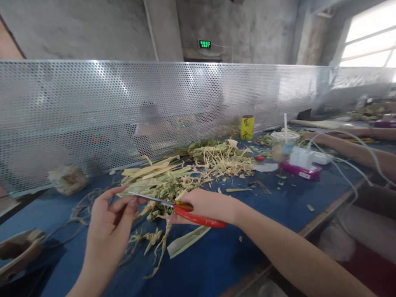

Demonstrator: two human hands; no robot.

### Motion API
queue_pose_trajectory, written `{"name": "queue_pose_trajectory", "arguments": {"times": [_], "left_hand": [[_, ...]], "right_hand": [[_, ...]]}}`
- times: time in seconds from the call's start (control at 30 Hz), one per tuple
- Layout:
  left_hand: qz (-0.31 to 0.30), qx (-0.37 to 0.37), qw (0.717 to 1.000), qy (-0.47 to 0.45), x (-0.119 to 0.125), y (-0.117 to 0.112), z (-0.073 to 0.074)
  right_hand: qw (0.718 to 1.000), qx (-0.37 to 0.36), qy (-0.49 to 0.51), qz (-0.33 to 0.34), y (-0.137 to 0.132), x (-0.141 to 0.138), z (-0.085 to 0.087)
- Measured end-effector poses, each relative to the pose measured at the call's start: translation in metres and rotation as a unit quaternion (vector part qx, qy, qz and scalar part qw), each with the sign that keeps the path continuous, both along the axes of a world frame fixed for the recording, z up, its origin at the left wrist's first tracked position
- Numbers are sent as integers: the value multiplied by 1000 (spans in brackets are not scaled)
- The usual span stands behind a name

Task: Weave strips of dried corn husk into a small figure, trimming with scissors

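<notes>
My right hand (212, 205) grips a pair of scissors (201, 219) with red handles, its blades pointing left. My left hand (111, 220) is pinched on a pale green leaf strip (129, 191), and the blade tips lie right at its fingers. How far the blades are apart cannot be made out. Beneath and behind both hands spreads a heap of dried, yellow-green leaf strips (162, 173) and curled plant pieces. A loose wide strip (187, 241) lies on the blue tabletop (216, 263) below my right hand.
A perforated metal screen (101, 109) runs along the table's back. On the right stand a yellow roll (247, 128), a lidded cup with a straw (285, 142) and a purple box (300, 170) with white cables. Another person's arms (352, 148) reach in there. Tangled twine (84, 206) lies left.
</notes>
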State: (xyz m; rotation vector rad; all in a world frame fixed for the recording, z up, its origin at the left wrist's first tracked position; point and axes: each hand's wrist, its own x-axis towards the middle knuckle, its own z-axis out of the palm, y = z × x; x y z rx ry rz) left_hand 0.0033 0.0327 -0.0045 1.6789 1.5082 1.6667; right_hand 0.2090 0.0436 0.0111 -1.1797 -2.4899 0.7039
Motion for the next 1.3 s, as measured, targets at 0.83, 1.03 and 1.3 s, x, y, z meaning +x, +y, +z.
{"name": "queue_pose_trajectory", "arguments": {"times": [0.83,1.03,1.3], "left_hand": [[-104,-79,977,170,0,-1,-4],[-70,-74,961,258,12,-10,-19],[-58,-63,965,249,13,-10,-19]], "right_hand": [[973,-107,197,-58,7,-7,-3],[971,29,234,-41,14,-27,-27],[958,29,284,-28,18,-29,-37]]}}
